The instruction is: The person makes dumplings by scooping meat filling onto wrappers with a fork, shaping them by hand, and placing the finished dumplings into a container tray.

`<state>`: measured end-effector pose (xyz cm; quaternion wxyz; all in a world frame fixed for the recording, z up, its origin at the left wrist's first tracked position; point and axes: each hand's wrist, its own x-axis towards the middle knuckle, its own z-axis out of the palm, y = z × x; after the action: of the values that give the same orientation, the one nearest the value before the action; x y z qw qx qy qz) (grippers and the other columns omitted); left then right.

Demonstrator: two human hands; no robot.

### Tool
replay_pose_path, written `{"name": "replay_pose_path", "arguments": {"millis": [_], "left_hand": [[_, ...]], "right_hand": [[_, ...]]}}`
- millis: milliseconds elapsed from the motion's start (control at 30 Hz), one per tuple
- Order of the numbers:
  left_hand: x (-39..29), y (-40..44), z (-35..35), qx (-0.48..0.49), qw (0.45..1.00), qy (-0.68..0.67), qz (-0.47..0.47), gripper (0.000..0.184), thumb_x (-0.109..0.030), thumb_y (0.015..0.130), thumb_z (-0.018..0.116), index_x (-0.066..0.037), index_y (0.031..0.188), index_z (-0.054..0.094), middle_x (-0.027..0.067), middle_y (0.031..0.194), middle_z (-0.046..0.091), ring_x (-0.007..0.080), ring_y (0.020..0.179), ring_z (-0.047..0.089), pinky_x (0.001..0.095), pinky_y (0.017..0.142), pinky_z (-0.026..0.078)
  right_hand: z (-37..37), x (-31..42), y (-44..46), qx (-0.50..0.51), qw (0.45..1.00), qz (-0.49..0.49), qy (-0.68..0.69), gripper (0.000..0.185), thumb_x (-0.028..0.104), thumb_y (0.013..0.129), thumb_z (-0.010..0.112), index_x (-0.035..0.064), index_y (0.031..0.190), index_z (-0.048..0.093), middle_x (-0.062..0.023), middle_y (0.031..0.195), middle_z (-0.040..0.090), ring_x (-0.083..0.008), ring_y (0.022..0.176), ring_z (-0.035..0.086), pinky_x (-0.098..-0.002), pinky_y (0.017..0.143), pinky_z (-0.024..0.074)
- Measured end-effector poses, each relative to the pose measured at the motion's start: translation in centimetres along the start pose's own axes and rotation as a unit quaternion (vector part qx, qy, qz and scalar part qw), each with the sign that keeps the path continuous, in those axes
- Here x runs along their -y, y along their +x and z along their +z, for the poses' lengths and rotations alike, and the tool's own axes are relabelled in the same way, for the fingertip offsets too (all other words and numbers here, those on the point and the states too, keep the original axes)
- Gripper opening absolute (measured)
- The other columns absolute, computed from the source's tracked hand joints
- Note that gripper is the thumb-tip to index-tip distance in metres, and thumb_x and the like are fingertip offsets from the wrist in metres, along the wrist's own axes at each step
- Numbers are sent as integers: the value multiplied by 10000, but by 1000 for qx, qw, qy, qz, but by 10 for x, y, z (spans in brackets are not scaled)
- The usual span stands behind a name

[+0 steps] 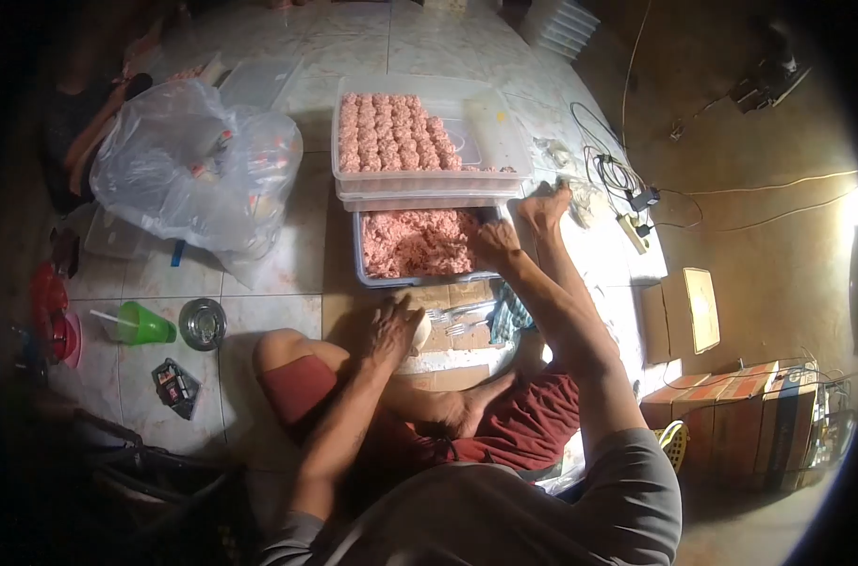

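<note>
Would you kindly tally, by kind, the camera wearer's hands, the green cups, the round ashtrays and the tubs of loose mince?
Left hand and right hand: 2
Green cup: 1
Round ashtray: 1
Tub of loose mince: 1
Total: 5

Open white tile (269, 309) left of the left hand (396, 330); right hand (495, 247) hemmed in.
Stacked clear plastic trays (429, 188) block ahead, a bare foot (545, 206) flanks its right, silver metal forks (459, 329), apparently several, lie nearside.

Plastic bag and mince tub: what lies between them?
Bare tiled floor lies between the plastic bag and the mince tub in the head view.
</note>
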<state>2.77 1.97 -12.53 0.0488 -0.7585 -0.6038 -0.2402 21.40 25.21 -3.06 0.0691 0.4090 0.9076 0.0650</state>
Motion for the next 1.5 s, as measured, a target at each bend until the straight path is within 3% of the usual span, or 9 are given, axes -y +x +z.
{"name": "replay_pose_path", "arguments": {"millis": [267, 400, 600, 667, 733, 967, 1200, 1300, 1500], "left_hand": [[3, 5, -7, 139, 981, -132, -43, 225, -269, 823, 761, -115, 987, 756, 137, 1018, 707, 336, 980, 659, 479, 938, 488], [9, 0, 9, 50, 987, -154, -23, 176, -260, 860, 730, -87, 887, 709, 116, 891, 672, 325, 865, 647, 461, 792, 515], [15, 1, 6, 48, 967, -237, -80, 244, -263, 810, 810, -58, 896, 711, 122, 841, 673, 338, 764, 648, 448, 716, 521], [10, 5, -7, 104, 943, -285, -138, 257, -264, 798, 829, -55, 892, 714, 130, 831, 679, 332, 747, 656, 438, 697, 526], [14, 16, -22, 189, 889, -363, -207, 270, -278, 781, 844, -48, 826, 710, 147, 791, 705, 329, 754, 687, 456, 700, 529], [16, 3, 3, 130, 898, -373, -194, 234, -246, 825, 810, -49, 881, 697, 144, 809, 711, 316, 741, 687, 436, 685, 539], [10, -6, 25, -56, 700, -663, -261, 203, -206, 933, 728, -44, 1039, 666, -11, 982, 649, 101, 919, 588, 287, 869, 483], [17, 15, -32, 184, 590, -748, -241, 244, -206, 985, 659, -44, 1167, 670, 33, 1080, 694, 130, 972, 638, 308, 865, 521], [-8, 57, -40, 52, 311, -908, -277, 676, -569, 1017, 492, 26, 1330, 564, 184, 1302, 648, 293, 1212, 627, 445, 1069, 489]], "right_hand": [[-22, 26, -1, -246, 964, -67, 78, 296, 221, 1008, 442, 96, 921, 696, -132, 931, 699, -241, 914, 673, -486, 966, 384], [8, 56, 28, 61, 993, -97, -18, 161, 190, 975, 487, 127, 956, 634, -94, 796, 648, -255, 810, 635, -578, 1046, 334], [-9, 37, 21, -127, 985, -32, 115, 168, 103, 794, 574, 155, 810, 733, -83, 800, 718, -283, 862, 689, -538, 839, 344], [23, 40, 28, -44, 981, -118, 148, 144, 121, 831, 540, 137, 827, 684, -101, 825, 690, -313, 775, 673, -558, 895, 366], [24, 51, 27, -268, 913, -254, 173, 175, 117, 846, 517, 140, 884, 687, -103, 789, 663, -316, 749, 660, -600, 916, 354], [-29, 45, 25, 78, 967, -160, 182, 175, 216, 920, 587, 167, 896, 753, -38, 931, 735, -242, 966, 673, -479, 908, 350], [-38, 36, 15, 122, 969, -148, 153, 188, 201, 910, 576, 156, 935, 756, -55, 928, 741, -230, 926, 673, -448, 916, 389], [-54, 11, 3, 113, 944, -62, 302, 229, 182, 903, 600, 133, 1067, 753, -88, 890, 739, -247, 807, 707, -422, 832, 511], [-112, 4, -68, -26, 860, 44, 508, 244, 110, 918, 595, 21, 1123, 692, -76, 765, 644, -155, 716, 625, -315, 666, 507]]}}
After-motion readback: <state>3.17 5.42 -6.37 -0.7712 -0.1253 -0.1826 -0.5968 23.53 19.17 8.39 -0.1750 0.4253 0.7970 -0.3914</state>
